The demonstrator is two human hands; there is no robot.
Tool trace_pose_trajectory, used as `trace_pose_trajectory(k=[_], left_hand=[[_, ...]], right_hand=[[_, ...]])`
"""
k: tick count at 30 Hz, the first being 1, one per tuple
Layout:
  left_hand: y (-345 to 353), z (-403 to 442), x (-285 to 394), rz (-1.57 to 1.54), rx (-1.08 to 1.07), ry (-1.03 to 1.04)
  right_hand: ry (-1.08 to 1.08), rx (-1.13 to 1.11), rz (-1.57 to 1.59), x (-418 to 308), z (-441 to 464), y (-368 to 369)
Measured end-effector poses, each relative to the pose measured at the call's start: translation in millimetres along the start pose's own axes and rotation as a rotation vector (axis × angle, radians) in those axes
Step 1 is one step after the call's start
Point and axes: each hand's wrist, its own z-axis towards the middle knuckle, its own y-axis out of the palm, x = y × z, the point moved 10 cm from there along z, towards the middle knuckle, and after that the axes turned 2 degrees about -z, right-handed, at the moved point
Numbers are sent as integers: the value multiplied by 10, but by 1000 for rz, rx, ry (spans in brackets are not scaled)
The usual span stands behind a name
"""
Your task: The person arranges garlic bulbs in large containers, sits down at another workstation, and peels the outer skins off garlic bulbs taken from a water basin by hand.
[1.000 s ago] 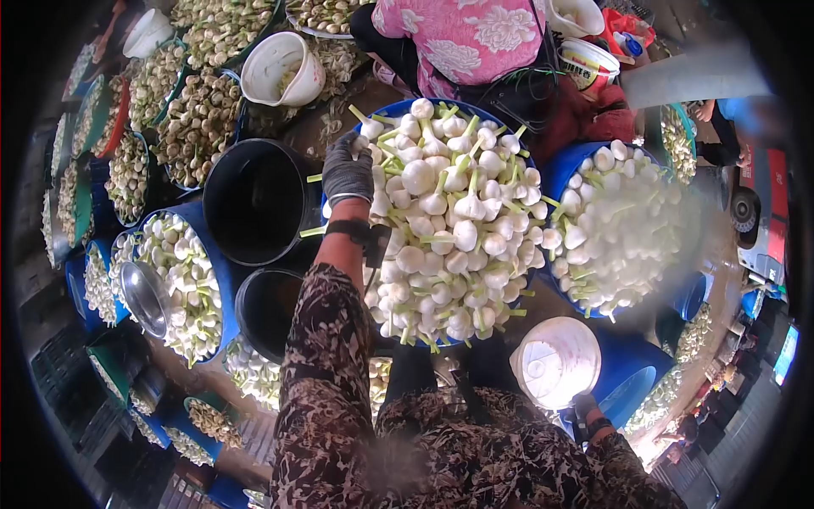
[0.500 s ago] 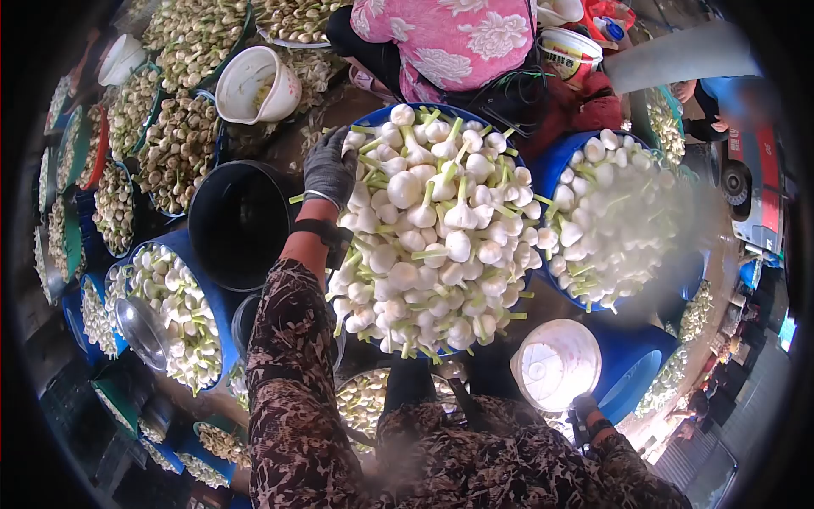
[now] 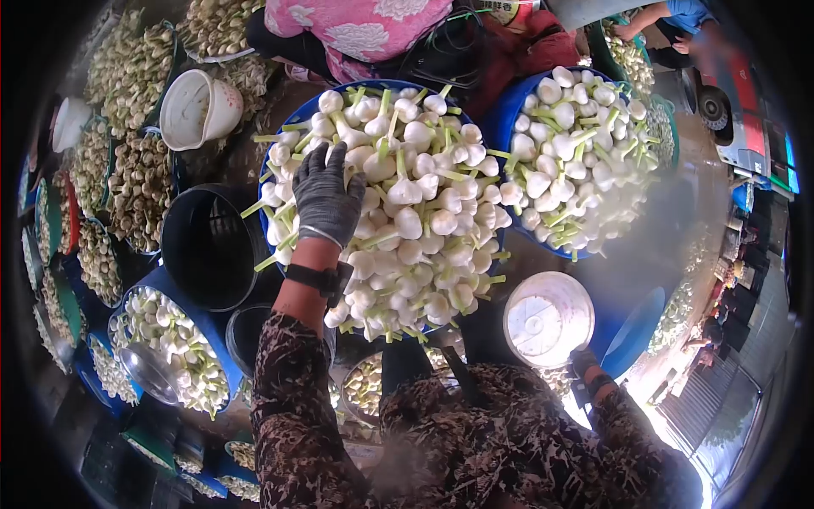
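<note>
A tall heap of white garlic bulbs (image 3: 415, 225) with cut green stems fills a blue tub (image 3: 386, 84) in front of me. My left hand (image 3: 329, 193), in a dark grey glove, rests on the left part of this heap. Its fingers are spread, and no bulb shows in its grasp. Low on the right, my gloved right hand (image 3: 583, 363) grips the rim of a white plastic bucket (image 3: 566, 299). That bucket is tilted so its mouth faces me, and its pale inside is visible. The fingers of my right hand are partly hidden.
Another blue tub of garlic (image 3: 504, 140) stands to the right, partly blurred. A dark barrel (image 3: 208, 246) and a garlic-filled blue barrel (image 3: 199, 297) are at the left. Across the heap sits a person in a pink floral top (image 3: 365, 34). A white bucket (image 3: 222, 110) stands farther back.
My left hand has moved from the heap's left edge in onto the bulbs, its fingers spreading. The whole view has shifted. My right hand still holds the bucket.
</note>
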Motion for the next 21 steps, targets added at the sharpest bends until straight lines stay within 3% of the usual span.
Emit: trace_pose_trajectory(k=[3, 6, 8, 12, 17, 18, 21], left_hand=[[-222, 184, 444, -50, 148, 160], [84, 693, 1074, -130, -8, 314], [627, 1014, 1315, -59, -169, 318], [1209, 1321, 1384, 111, -396, 74], [1799, 1623, 1337, 221, -371, 105], [1657, 1619, 1423, 313, -133, 217], [1546, 1565, 1465, 380, -280, 200]], right_hand=[[143, -161, 93, 383, 434, 99], [51, -10, 59, 159, 244, -2], [-101, -34, 5, -248, -159, 10], [-145, -53, 69, 64, 234, 30], [13, -116, 239, 585, 562, 107], [10, -123, 249, 574, 574, 121], [3, -146, 265, 409, 470, 160]])
